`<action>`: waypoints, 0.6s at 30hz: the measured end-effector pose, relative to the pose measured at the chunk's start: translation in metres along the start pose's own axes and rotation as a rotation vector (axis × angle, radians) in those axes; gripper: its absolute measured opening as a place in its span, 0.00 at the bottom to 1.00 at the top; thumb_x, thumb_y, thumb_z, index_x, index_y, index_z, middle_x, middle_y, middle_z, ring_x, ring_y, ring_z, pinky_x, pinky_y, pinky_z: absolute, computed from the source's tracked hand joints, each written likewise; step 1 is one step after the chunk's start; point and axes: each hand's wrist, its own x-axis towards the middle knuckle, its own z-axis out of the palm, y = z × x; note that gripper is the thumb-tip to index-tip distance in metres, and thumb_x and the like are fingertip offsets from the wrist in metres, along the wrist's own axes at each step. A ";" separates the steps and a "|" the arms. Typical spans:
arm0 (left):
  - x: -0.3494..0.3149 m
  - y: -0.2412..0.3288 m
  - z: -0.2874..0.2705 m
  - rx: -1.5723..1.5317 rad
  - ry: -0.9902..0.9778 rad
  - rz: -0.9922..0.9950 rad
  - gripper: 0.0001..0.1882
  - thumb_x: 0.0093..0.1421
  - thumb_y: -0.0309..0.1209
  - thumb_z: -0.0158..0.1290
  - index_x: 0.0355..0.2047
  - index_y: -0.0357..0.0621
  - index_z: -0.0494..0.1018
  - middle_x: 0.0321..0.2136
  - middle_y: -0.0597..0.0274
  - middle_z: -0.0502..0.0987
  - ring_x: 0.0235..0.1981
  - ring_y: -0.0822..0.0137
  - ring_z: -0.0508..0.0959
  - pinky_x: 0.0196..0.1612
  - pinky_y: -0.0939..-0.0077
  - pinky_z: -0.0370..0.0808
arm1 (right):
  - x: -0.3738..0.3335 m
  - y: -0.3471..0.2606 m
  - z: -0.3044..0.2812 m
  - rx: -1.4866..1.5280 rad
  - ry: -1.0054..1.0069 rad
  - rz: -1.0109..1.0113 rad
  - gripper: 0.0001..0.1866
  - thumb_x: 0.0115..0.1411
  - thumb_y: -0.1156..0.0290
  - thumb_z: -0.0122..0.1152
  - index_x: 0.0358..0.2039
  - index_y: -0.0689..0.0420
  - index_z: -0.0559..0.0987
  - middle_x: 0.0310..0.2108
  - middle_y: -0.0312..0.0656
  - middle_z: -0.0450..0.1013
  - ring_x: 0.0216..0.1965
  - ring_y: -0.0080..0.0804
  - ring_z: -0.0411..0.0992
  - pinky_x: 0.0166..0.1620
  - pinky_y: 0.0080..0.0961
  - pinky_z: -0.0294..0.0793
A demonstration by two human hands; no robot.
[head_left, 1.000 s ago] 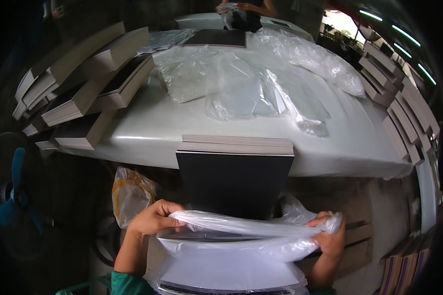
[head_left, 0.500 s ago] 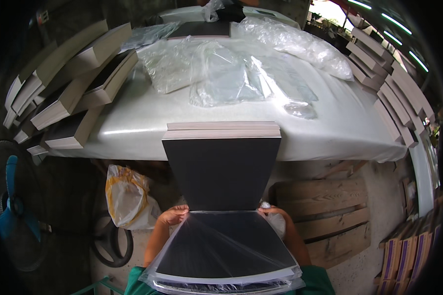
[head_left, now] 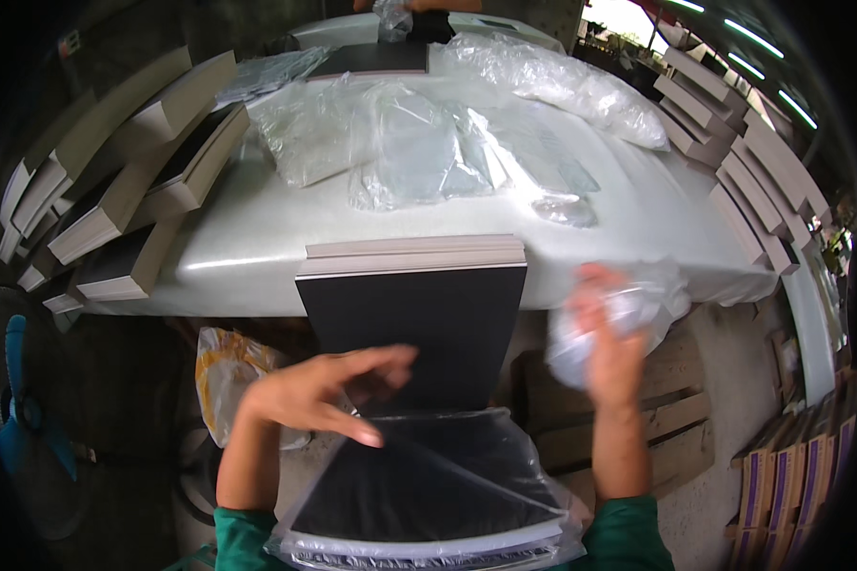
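Note:
My left hand (head_left: 319, 392) hovers over the lower left of a thick black-covered book (head_left: 414, 328), fingers spread and holding nothing; its fingertips are blurred. The book leans upright against the table edge with its page edges on top. Below it, over my lap, lies another black-covered stack (head_left: 419, 485) inside a clear plastic bag. Out to the right, my right hand (head_left: 611, 333) is raised beside the table edge, smeared by motion, with its fingers closed round a crumpled clear plastic bag (head_left: 652, 305).
Clear plastic bags (head_left: 428, 152) lie on the white-covered table (head_left: 248, 266). Thick books (head_left: 129, 214) are stacked at the left and more books (head_left: 762, 186) at the right. A blue-bladed fan (head_left: 14, 400) stands at lower left, a wooden pallet (head_left: 676, 419) on the floor. Someone's hands show at the far end.
Both hands have left the sides of the bag's upper edge. The left rose and moved inward over the book; the right swung up and right with the crumpled plastic. The view shifted slightly.

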 end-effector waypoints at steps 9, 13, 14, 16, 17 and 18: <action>0.039 -0.027 0.073 0.027 0.087 0.090 0.14 0.57 0.37 0.50 0.26 0.36 0.70 0.21 0.51 0.72 0.25 0.55 0.72 0.29 0.70 0.67 | -0.009 0.031 0.038 0.432 -0.758 0.365 0.23 0.58 0.70 0.49 0.53 0.63 0.60 0.46 0.47 0.66 0.42 0.30 0.68 0.45 0.22 0.67; 0.037 -0.047 0.072 0.353 0.281 0.169 0.15 0.57 0.37 0.50 0.21 0.35 0.71 0.16 0.54 0.71 0.19 0.55 0.71 0.25 0.67 0.66 | -0.018 0.058 0.036 0.315 -0.633 0.575 0.20 0.57 0.71 0.51 0.49 0.64 0.67 0.47 0.43 0.68 0.44 0.27 0.68 0.49 0.22 0.64; 0.040 -0.033 0.070 0.549 0.437 0.210 0.16 0.56 0.37 0.51 0.21 0.36 0.71 0.16 0.54 0.71 0.19 0.55 0.71 0.25 0.67 0.66 | -0.021 0.058 0.039 0.294 -0.544 0.577 0.16 0.57 0.72 0.52 0.45 0.64 0.71 0.45 0.40 0.70 0.44 0.23 0.68 0.49 0.22 0.64; 0.042 -0.027 0.067 0.593 0.710 0.215 0.13 0.55 0.36 0.52 0.26 0.36 0.73 0.18 0.57 0.73 0.19 0.64 0.72 0.25 0.73 0.67 | -0.030 0.070 0.044 0.270 -0.511 0.480 0.16 0.57 0.71 0.52 0.45 0.63 0.71 0.43 0.39 0.71 0.42 0.21 0.67 0.46 0.20 0.65; 0.040 -0.032 0.065 0.389 0.705 0.167 0.12 0.55 0.34 0.52 0.28 0.36 0.73 0.19 0.59 0.73 0.21 0.68 0.72 0.26 0.75 0.67 | -0.031 0.073 0.046 0.259 -0.496 0.432 0.16 0.57 0.71 0.53 0.45 0.63 0.72 0.42 0.39 0.71 0.41 0.19 0.67 0.45 0.19 0.65; 0.038 -0.037 0.061 0.185 0.693 0.120 0.11 0.56 0.33 0.52 0.30 0.36 0.72 0.20 0.60 0.74 0.22 0.71 0.72 0.27 0.77 0.67 | -0.032 0.073 0.046 0.229 -0.478 0.409 0.15 0.56 0.71 0.55 0.43 0.62 0.72 0.39 0.38 0.72 0.40 0.19 0.68 0.43 0.18 0.66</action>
